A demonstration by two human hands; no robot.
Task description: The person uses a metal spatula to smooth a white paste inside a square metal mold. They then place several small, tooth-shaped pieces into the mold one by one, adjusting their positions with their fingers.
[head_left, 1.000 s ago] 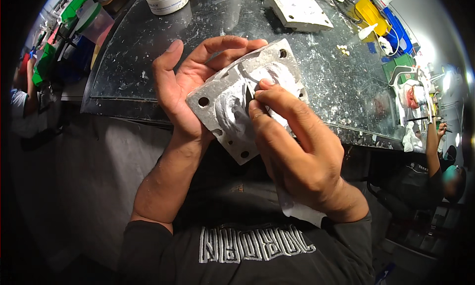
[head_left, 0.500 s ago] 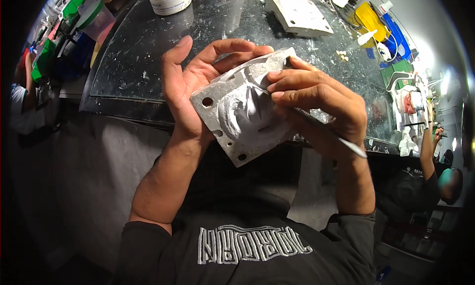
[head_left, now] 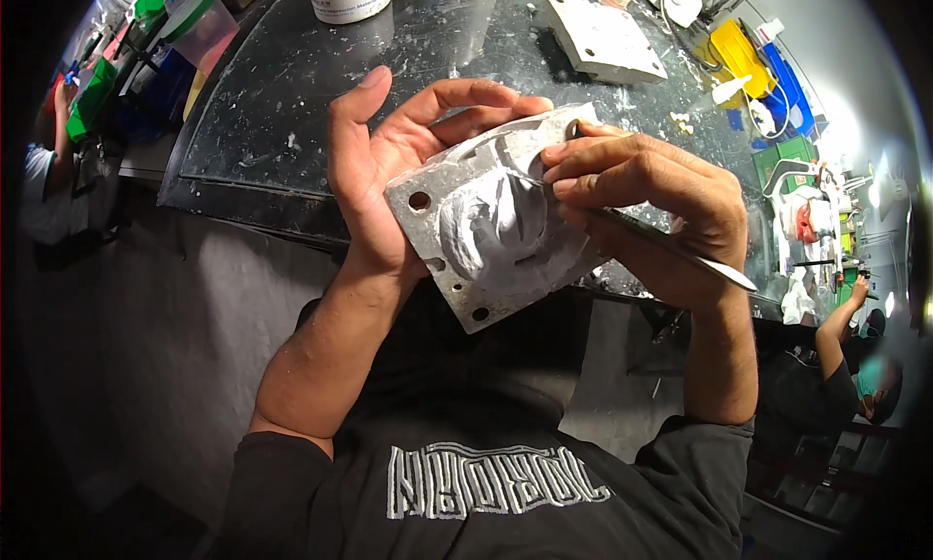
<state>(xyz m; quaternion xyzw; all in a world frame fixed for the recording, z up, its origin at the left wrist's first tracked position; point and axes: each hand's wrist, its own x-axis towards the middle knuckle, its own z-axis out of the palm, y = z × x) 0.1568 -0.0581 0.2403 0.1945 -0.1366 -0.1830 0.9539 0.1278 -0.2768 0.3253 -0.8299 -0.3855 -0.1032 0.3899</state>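
In front of my chest, over the table's near edge, is a tilted grey mold plate (head_left: 420, 231) with round holes at its corners. A white plaster form (head_left: 496, 220) with a curved rim rises from its face. My left hand (head_left: 374, 176) cradles the plate along its left and far sides, the thumb sticking up free. In my right hand (head_left: 680, 195) a slim metal spatula (head_left: 724, 270) is pinched, its broad bright end pointing out past the wrist. Its working tip is near the plaster's right side, with those fingers close over the plate; the tip is mostly hidden.
On the dark, white-spattered table (head_left: 282, 161) stand a white tub (head_left: 350, 0) and a second pale block (head_left: 607, 40) with holes. Crumbs (head_left: 682, 122) lie at the right, near yellow (head_left: 737, 50) and blue bins. Other people's arms (head_left: 838, 332) show at both sides.
Both hands, with the plate and the spatula, appear slightly further right. My right hand has moved a little outward, and more of the plaster's middle shows.
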